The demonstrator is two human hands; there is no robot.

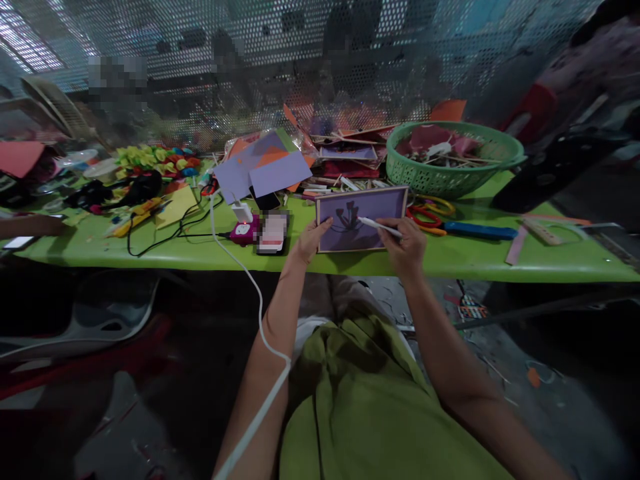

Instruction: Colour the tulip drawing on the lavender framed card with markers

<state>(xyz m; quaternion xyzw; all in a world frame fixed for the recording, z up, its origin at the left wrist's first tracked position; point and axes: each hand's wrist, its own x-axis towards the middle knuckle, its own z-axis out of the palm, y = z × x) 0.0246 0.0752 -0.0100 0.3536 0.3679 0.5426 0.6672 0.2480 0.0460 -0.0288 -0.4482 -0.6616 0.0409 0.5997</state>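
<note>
A purple panel [373,237] in a thin light frame is tilted up at the table's front edge, with a dark drawing of stems and reddish shapes on it. My left hand [311,241] grips its left side, thumb on the front face. In my right hand [407,243] is a white pen [375,225], held between closed fingers. The pen's tip points at the drawing; whether it touches the surface I cannot tell.
On the green table [240,261] are a phone [273,232], a purple adapter [244,231] with cables, purple paper [280,175], a green basket [445,173], scissors [424,219] and a blue-handled cutter [480,231]. Another person's arm [35,225] rests at far left.
</note>
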